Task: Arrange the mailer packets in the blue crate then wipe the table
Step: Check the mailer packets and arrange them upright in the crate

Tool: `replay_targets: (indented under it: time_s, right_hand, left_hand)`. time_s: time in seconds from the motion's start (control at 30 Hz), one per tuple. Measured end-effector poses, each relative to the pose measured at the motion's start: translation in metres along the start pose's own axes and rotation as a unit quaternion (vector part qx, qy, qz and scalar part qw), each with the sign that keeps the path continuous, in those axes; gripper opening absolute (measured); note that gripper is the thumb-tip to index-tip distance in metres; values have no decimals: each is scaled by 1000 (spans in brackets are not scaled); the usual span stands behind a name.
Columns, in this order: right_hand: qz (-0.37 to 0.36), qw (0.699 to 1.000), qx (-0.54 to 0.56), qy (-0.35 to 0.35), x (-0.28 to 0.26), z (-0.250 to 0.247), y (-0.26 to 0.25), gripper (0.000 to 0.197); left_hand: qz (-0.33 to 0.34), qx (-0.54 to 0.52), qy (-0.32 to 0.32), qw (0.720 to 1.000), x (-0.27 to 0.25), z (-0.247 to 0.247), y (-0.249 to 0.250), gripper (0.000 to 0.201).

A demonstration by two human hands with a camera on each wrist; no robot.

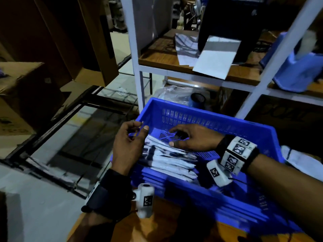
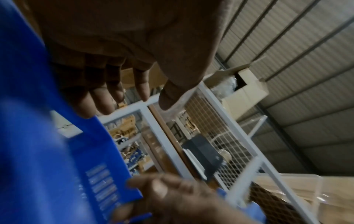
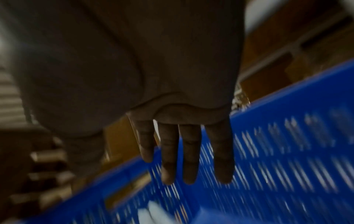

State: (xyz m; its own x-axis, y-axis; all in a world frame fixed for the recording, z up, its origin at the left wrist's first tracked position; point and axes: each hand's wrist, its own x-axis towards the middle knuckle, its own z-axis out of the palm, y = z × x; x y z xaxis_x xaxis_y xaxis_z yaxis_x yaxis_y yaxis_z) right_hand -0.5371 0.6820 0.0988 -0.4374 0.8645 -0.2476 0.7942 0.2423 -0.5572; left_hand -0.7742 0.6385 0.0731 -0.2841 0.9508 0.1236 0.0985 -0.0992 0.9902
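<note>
The blue crate [image 1: 206,117] stands on the wooden table [image 1: 157,226]. Several white mailer packets [image 1: 167,159] with dark print lie stacked in its left half. My left hand [image 1: 138,130] hovers at the crate's left rim, fingers loosely bent and holding nothing. My right hand [image 1: 176,138] is held flat inside the crate just above the stack, fingers straight. In the left wrist view my left hand [image 2: 153,98] is relaxed beside the crate wall [image 2: 38,151]. The right wrist view shows my right hand [image 3: 189,159] with straight fingers over the slotted crate wall [image 3: 287,151].
Another white packet [image 1: 300,159] lies on the table right of the crate. A white-framed shelf [image 1: 138,70] behind holds papers [image 1: 215,62] and a blue cloth [image 1: 297,70]. A tape roll [image 1: 197,100] sits behind the crate. Cardboard boxes [image 1: 26,95] stand at the left.
</note>
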Motion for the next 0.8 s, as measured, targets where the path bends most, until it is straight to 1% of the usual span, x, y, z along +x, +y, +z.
replay_targets:
  time_s: [0.07,0.13,0.17,0.23,0.3,0.43,0.53,0.63,0.7,0.8]
  right_hand:
    - [-17,997,62,52,-35,-14,3,56]
    - [-24,987,110,116,-78,-24,14,51]
    - [-27,980,122,157,-113,-30,24,49]
    - [-38,966,136,216,-153,-29,33,40]
    - [-14,945,172,276,-218,-25,57,33]
    - [58,900,227,367,-342,-1,119,24]
    - [120,867,259,409,-429,23,164,18]
    - [170,831,274,454,-506,46,198,16]
    - [201,810,286,472,-550,58,217,14]
    - [236,795,277,486,-603,73,241,14]
  left_hand:
    - [22,-8,-22,999,-19,20,14,19]
    - [35,-20,-51,998,-42,44,26,21]
    - [42,-24,-77,996,-60,65,36,17]
    - [51,-38,-111,992,-80,85,44,8]
    - [55,-48,-161,984,-119,122,56,10]
    - [54,-50,-254,964,-206,198,69,11]
    - [47,-52,-333,940,-275,259,72,10]
    - [14,-51,-395,917,-341,313,68,10]
    - [-3,-38,-440,897,-381,343,65,7]
    - [15,-17,-507,861,-427,378,58,8]
